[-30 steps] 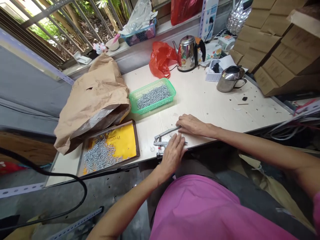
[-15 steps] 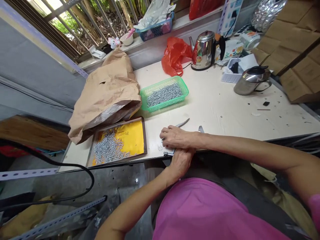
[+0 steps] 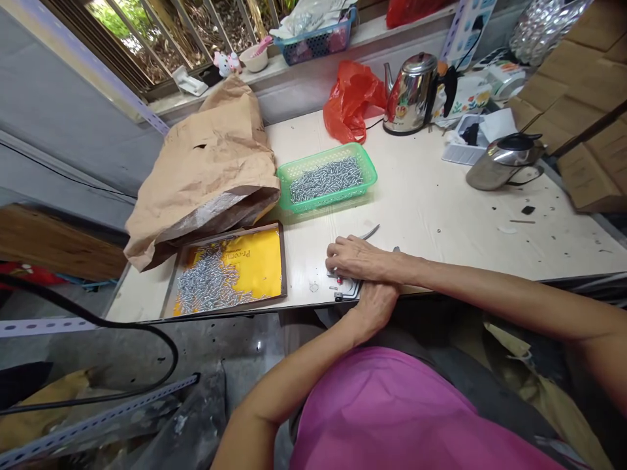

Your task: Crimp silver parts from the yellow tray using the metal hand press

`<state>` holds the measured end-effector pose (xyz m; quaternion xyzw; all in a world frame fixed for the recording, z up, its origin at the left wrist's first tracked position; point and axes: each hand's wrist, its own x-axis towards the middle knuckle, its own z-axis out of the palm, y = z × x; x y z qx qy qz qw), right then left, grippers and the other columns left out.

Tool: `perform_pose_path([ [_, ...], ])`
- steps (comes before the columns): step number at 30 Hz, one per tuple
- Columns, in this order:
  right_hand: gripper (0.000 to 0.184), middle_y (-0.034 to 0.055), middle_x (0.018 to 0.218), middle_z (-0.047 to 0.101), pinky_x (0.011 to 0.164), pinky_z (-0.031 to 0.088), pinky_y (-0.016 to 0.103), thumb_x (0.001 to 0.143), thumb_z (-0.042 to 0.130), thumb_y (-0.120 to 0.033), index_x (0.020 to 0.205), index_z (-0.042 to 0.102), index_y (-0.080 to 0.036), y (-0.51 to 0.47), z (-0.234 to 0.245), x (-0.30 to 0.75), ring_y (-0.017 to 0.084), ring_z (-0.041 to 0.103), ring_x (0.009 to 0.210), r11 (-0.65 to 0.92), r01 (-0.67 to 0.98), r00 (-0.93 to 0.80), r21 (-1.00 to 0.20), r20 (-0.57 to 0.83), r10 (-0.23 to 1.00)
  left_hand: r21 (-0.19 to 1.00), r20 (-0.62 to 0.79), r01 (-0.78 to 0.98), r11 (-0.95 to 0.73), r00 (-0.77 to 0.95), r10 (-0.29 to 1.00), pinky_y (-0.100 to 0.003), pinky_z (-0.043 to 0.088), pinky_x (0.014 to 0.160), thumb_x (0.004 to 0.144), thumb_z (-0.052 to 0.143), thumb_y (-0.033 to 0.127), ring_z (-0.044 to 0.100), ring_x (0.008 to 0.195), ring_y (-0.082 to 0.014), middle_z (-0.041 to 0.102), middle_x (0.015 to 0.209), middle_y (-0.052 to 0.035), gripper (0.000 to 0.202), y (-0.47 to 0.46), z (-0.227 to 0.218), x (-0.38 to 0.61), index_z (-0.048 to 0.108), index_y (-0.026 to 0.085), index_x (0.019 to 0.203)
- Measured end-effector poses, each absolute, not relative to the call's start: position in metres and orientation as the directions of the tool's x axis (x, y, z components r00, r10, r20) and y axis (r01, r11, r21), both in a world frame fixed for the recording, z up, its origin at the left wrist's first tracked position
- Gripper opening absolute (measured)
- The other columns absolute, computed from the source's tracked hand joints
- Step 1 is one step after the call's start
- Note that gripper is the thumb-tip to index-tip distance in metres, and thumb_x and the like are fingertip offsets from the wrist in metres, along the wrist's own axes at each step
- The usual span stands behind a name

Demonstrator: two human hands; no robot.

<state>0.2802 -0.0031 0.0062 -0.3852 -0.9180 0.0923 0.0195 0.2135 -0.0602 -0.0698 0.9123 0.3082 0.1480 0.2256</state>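
On a table (image 3: 411, 196), a paper bag (image 3: 210, 156) slumps at the left edge, a tray (image 3: 283, 261) at the near-left corner. A metal hand tool (image 3: 353, 290) sits by the near edge, gripped under the right hand (image 3: 360, 258); the left hand (image 3: 377, 305), partly covered, shows no readable hold.

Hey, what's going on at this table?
A person in a pink top is at a pale table, handling a grey metal hand tool. The right hand lies over it, hiding part; the left hand is lower, partly under the right wrist. Small silver metal pieces lie in a green plastic basket and in a brown-rimmed rectangular tray with a yellow sheet.
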Motion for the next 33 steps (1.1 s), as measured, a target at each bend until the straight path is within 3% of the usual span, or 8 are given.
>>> perform_pose_path([
  [4, 0.009, 0.0076, 0.095, 0.061, 0.075, 0.035, 0.039, 0.084, 0.060, -0.023, 0.077, 0.065, -0.026, -0.010, 0.013, 0.269, 0.028, 0.043, 0.094, 0.816, 0.548, -0.833, -0.185, -0.028, 0.553, 0.519, 0.223, 0.453, -0.725, 0.746, 0.627, -0.040, 0.049, 0.097, 0.092, 0.034, 0.009, 0.059, 0.112, -0.0249, 0.067, 0.108, -0.0106, 0.039, -0.076, -0.061, 0.204, 0.054, 0.016, 0.125],
  [9, 0.013, 0.0068, 0.082, 0.060, 0.072, 0.032, 0.036, 0.080, 0.062, -0.013, 0.069, 0.060, -0.020, -0.013, 0.009, 0.266, 0.022, 0.046, 0.085, 0.902, 0.402, -0.914, -0.158, -0.009, 0.406, 0.428, 0.313, 0.220, -0.877, 0.874, 0.372, -0.033, 0.050, 0.097, 0.096, 0.035, 0.013, 0.060, 0.109, -0.0184, 0.067, 0.113, -0.0102, 0.031, -0.113, -0.019, 0.144, 0.057, 0.013, 0.117],
  [12, 0.013, 0.0064, 0.077, 0.059, 0.071, 0.029, 0.036, 0.080, 0.063, -0.015, 0.069, 0.057, -0.020, -0.011, -0.007, 0.264, 0.021, 0.046, 0.082, 0.920, 0.356, -0.925, -0.161, 0.081, 0.372, 0.396, 0.373, 0.336, -0.855, 0.792, 0.484, -0.028, 0.053, 0.084, 0.094, 0.040, 0.011, 0.063, 0.093, -0.0151, 0.069, 0.097, -0.0074, 0.028, -0.110, -0.002, 0.097, 0.059, 0.014, 0.114],
  [15, 0.012, 0.0058, 0.074, 0.058, 0.070, 0.028, 0.036, 0.076, 0.063, -0.013, 0.070, 0.056, -0.020, -0.009, -0.021, 0.259, 0.021, 0.046, 0.080, 0.928, 0.339, -0.924, -0.153, 0.131, 0.360, 0.315, 0.408, 0.651, -0.690, 0.564, 0.718, -0.029, 0.051, 0.074, 0.093, 0.045, 0.013, 0.060, 0.083, -0.0168, 0.068, 0.086, -0.0066, 0.025, -0.077, 0.008, 0.043, 0.062, 0.015, 0.111],
  [18, 0.015, 0.0059, 0.077, 0.059, 0.070, 0.030, 0.036, 0.070, 0.062, -0.009, 0.079, 0.058, -0.020, -0.011, -0.022, 0.254, 0.022, 0.046, 0.080, 0.913, 0.369, -0.908, -0.173, 0.142, 0.394, 0.168, 0.368, 0.908, -0.384, 0.304, 0.879, -0.034, 0.047, 0.080, 0.094, 0.043, 0.019, 0.057, 0.086, -0.0204, 0.067, 0.090, -0.0085, 0.026, -0.027, 0.017, -0.012, 0.066, 0.017, 0.106],
  [22, 0.023, 0.0095, 0.089, 0.061, 0.074, 0.036, 0.036, 0.070, 0.058, -0.005, 0.088, 0.060, -0.018, -0.017, -0.014, 0.254, 0.023, 0.048, 0.085, 0.872, 0.427, -0.876, -0.239, 0.131, 0.465, -0.052, 0.171, 0.995, -0.084, 0.091, 0.981, -0.036, 0.044, 0.084, 0.093, 0.041, 0.020, 0.051, 0.101, -0.0269, 0.064, 0.102, -0.0133, 0.032, 0.026, 0.020, -0.065, 0.069, 0.015, 0.106],
  [27, 0.018, 0.0091, 0.085, 0.060, 0.071, 0.042, 0.033, 0.083, 0.048, -0.005, 0.088, 0.061, -0.018, -0.010, -0.014, 0.261, 0.021, 0.051, 0.081, 0.806, 0.459, -0.831, -0.373, 0.140, 0.538, -0.188, -0.050, 0.966, -0.176, 0.170, 0.984, -0.035, 0.041, 0.079, 0.090, 0.037, 0.014, 0.049, 0.102, -0.0287, 0.063, 0.102, -0.0146, 0.035, 0.048, 0.018, -0.086, 0.071, 0.017, 0.097],
  [33, 0.026, 0.0094, 0.094, 0.061, 0.078, 0.048, 0.034, 0.098, 0.039, -0.023, 0.100, 0.063, -0.014, 0.048, 0.029, 0.279, 0.019, 0.057, 0.085, 0.686, 0.493, -0.449, -0.535, 0.519, 0.728, -0.195, -0.141, 0.939, -0.283, 0.259, 0.956, -0.035, 0.041, 0.077, 0.087, 0.040, 0.012, 0.050, 0.102, -0.0293, 0.063, 0.097, -0.0163, 0.030, 0.058, 0.020, -0.088, 0.068, 0.017, 0.078],
])
